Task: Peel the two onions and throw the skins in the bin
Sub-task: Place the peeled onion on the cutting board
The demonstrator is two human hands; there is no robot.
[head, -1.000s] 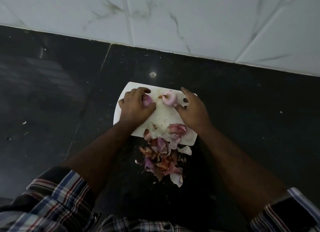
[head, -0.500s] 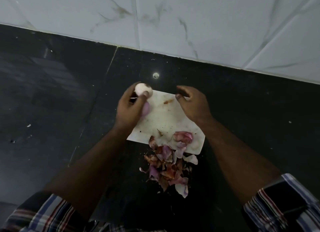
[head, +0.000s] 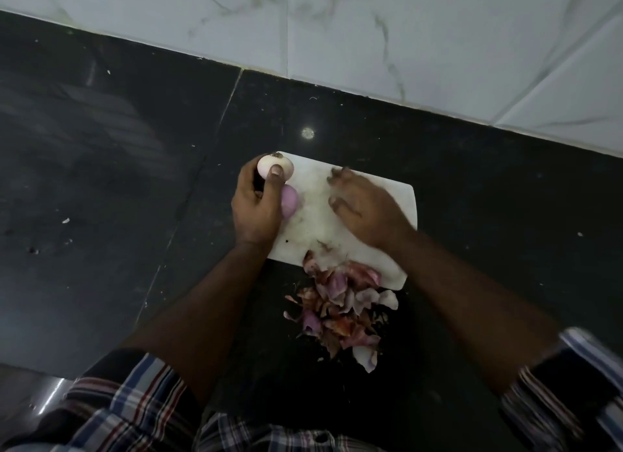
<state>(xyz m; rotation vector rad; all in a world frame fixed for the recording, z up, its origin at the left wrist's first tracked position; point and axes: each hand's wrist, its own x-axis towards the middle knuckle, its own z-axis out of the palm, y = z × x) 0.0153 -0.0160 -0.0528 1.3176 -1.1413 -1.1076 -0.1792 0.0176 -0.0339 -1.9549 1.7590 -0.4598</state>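
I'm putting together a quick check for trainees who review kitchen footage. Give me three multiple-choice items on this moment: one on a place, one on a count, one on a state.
1. Where does the heap of onion skins lie?
A. At the near edge of the white cutting board, spilling onto the dark counter
B. Against the tiled wall
C. In a bin

2. How many peeled onions does the left hand hold?
A. None
B. One
C. Two

3. What is the state of the right hand?
A. Gripping a knife
B. Fingers spread over the board, holding nothing
C. Pinching a skin

Answers:
1 A: the skins overlap the board's near edge and lie on the counter.
2 C: a pale onion sits at the fingertips, a purple onion by the palm.
3 B: nothing shows in its grip.
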